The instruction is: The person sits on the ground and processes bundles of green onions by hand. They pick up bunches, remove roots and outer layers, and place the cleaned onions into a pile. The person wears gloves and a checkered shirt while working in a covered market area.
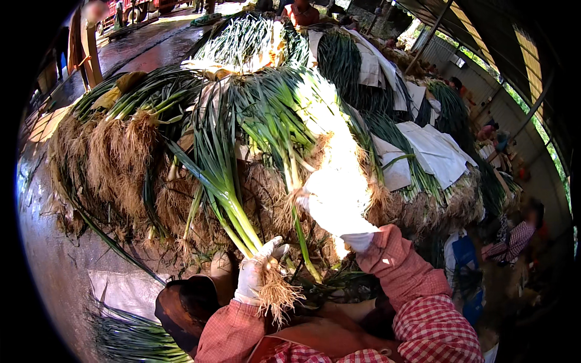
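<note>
Firmly, left hand grips leek bunch

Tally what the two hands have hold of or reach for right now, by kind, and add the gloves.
White work gloves: 2, one on the left hand, one on the right hand
Bundles of green onions gripped: 1, the rooted bunch in the left hand
Piles of green onions reached into: 1, the big heap under the right hand
Total: 4

Leek bunch in left hand, before leek pile; right hand right.
</note>
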A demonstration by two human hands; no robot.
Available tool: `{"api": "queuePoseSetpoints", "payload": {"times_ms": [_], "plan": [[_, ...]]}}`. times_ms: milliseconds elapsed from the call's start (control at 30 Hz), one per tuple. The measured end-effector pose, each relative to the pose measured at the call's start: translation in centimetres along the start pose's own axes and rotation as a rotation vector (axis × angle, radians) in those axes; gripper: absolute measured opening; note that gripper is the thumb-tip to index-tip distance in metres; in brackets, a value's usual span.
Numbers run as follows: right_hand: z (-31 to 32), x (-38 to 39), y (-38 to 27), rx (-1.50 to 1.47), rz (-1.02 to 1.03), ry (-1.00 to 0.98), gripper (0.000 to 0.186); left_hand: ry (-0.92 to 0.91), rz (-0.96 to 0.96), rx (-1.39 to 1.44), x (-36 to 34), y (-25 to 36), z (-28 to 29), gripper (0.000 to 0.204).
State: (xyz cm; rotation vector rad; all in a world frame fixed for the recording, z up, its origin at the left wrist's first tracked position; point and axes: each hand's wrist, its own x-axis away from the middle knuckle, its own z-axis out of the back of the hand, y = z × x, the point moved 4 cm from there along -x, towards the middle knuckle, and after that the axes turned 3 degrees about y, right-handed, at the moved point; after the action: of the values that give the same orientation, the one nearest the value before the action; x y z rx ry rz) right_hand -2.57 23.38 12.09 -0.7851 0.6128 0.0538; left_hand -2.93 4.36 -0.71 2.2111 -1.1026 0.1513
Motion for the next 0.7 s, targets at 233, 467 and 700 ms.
{"api": "queuePoseSetpoints", "payload": {"times_ms": [233,467,700], "plan": [[-1.4,6.3,1.4,-0.495,-0.591,-0.131,0.028,0.013,0.125,-0.097,0.5,-1.8,-0.9,0.019],[-5.7,7.9,-0.3,-0.464,-0.848,-0.411,0.033,-0.027,0.233,0.019,1.2,-1.8,-0.6,0.016],[-3.8,13.5,-0.1,-0.408,-0.77,-0.162,0.023,-0.029,0.142,-0.042,2.0,-1.9,-0.6,0.017]]}}
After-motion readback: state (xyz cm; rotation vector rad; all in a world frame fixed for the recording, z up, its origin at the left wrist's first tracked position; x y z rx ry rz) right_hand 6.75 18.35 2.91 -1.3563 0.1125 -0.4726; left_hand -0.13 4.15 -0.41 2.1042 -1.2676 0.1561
